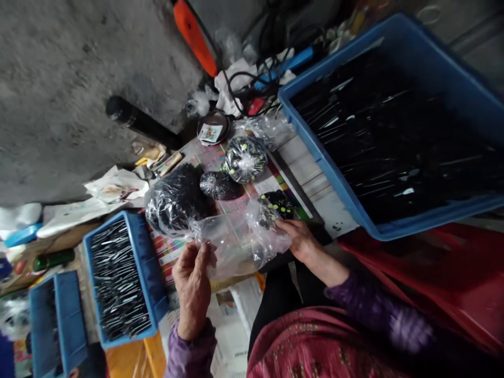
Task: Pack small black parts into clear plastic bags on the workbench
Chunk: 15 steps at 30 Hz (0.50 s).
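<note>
1. Up close, a person's left hand [195, 278] pinches the edge of a clear plastic bag [228, 241], thumb and fingers closed together; the bag spans the gap between both hands, above the near side of the table.
2. Opposite, the right hand [303, 244] meets the bag with bent fingers beside yellow-dotted black pieces [277, 203]; how tightly they close cannot be told.
3. Beneath lies a brightly printed covering [167, 252], flanked by a blue bin [153, 262] at left and a large blue tray [331, 178] at right, a narrow pale strip [311, 178] open beside the tray.
4. Just beyond, a large dark bag [177, 197], a smaller bag [220, 186] and a dotted bag [246, 157] crowd the surface.
5. Farthest, a rough grey wall [59, 105] bounds the room.
</note>
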Each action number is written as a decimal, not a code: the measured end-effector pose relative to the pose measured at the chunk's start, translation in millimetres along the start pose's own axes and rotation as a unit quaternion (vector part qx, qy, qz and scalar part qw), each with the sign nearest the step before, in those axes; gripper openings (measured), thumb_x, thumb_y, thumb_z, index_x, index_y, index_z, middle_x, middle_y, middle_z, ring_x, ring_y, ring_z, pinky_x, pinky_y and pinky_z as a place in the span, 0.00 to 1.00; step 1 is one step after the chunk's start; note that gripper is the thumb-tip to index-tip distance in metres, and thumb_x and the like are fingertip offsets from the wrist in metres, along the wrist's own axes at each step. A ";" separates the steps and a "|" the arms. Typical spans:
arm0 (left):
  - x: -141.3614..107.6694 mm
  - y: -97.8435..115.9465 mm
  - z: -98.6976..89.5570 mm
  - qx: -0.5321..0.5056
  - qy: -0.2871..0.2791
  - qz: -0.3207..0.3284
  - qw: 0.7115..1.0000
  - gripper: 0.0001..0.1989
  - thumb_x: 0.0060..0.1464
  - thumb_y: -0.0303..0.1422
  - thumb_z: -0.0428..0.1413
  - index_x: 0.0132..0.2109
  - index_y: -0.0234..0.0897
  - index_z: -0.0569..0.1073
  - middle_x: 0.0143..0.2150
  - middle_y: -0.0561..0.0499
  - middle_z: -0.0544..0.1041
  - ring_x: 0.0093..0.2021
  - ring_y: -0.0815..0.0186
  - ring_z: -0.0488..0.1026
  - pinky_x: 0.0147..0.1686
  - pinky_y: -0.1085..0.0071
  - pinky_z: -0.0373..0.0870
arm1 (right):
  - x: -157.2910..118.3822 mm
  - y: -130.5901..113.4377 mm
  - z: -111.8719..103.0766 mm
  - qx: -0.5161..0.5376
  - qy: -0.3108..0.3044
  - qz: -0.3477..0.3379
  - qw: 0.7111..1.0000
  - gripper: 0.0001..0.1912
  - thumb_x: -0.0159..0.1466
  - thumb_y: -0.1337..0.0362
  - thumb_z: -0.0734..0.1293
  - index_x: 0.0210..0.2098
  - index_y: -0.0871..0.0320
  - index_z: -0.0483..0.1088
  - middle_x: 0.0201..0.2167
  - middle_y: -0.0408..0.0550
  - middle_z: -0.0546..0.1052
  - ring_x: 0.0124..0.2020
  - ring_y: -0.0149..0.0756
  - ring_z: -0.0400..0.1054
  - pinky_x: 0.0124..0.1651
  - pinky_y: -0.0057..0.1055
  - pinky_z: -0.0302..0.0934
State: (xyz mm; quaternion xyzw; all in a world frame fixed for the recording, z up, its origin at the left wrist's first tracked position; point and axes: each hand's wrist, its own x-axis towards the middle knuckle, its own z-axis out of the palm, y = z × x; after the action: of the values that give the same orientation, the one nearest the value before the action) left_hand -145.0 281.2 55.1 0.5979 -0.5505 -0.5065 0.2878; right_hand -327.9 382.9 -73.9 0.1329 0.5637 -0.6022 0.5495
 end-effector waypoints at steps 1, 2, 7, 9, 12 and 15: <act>0.8 -0.6 0.7 0.004 -0.002 -0.002 1.000 0.18 0.51 0.45 0.68 0.34 0.35 0.75 0.27 0.55 0.75 0.25 0.74 0.67 0.28 0.79 0.65 | 1.3 1.6 -0.4 0.004 0.000 0.009 1.000 0.25 0.35 0.44 0.80 0.19 0.57 0.73 0.17 0.47 0.73 0.18 0.33 0.63 0.18 0.30 0.58; 0.6 0.1 0.7 0.007 -0.004 -0.006 1.000 0.18 0.50 0.45 0.69 0.34 0.35 0.75 0.27 0.55 0.75 0.25 0.74 0.67 0.28 0.79 0.65 | 1.1 2.0 -1.5 0.005 -0.002 0.017 1.000 0.25 0.35 0.44 0.80 0.18 0.58 0.73 0.17 0.47 0.72 0.17 0.33 0.62 0.17 0.30 0.56; -7.2 15.2 -2.5 0.003 0.006 -0.024 1.000 0.18 0.50 0.45 0.69 0.36 0.36 0.76 0.28 0.54 0.76 0.26 0.74 0.68 0.26 0.79 0.66 | -9.9 -5.0 -7.5 -0.007 -0.029 -0.003 1.000 0.22 0.43 0.46 0.79 0.23 0.59 0.78 0.24 0.51 0.78 0.23 0.35 0.69 0.23 0.30 0.63; -6.7 16.3 -2.7 0.020 0.006 -0.011 1.000 0.19 0.50 0.46 0.69 0.35 0.35 0.76 0.27 0.54 0.75 0.25 0.73 0.68 0.25 0.79 0.65 | -9.7 -4.0 -6.6 -0.029 -0.016 -0.003 0.999 0.21 0.45 0.46 0.78 0.23 0.58 0.76 0.22 0.51 0.77 0.21 0.35 0.68 0.21 0.30 0.61; -0.4 7.8 -2.4 0.041 0.006 0.009 0.999 0.19 0.49 0.46 0.69 0.34 0.34 0.76 0.25 0.54 0.74 0.23 0.74 0.67 0.24 0.79 0.64 | -4.2 3.5 -2.9 -0.051 0.004 0.012 0.999 0.23 0.45 0.44 0.77 0.19 0.56 0.72 0.16 0.48 0.72 0.14 0.32 0.60 0.14 0.29 0.52; 4.5 -1.1 -3.3 0.033 0.000 0.002 0.999 0.18 0.50 0.45 0.69 0.36 0.35 0.77 0.26 0.54 0.76 0.24 0.74 0.68 0.25 0.79 0.66 | -2.5 8.5 -1.5 -0.052 -0.020 -0.016 0.998 0.23 0.47 0.43 0.76 0.20 0.56 0.72 0.16 0.48 0.73 0.15 0.33 0.61 0.15 0.30 0.54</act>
State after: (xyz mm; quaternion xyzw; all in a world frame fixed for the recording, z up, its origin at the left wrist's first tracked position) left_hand -142.1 276.5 53.9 0.6061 -0.5684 -0.4870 0.2692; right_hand -320.8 387.5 -77.0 0.0830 0.5849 -0.5834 0.5574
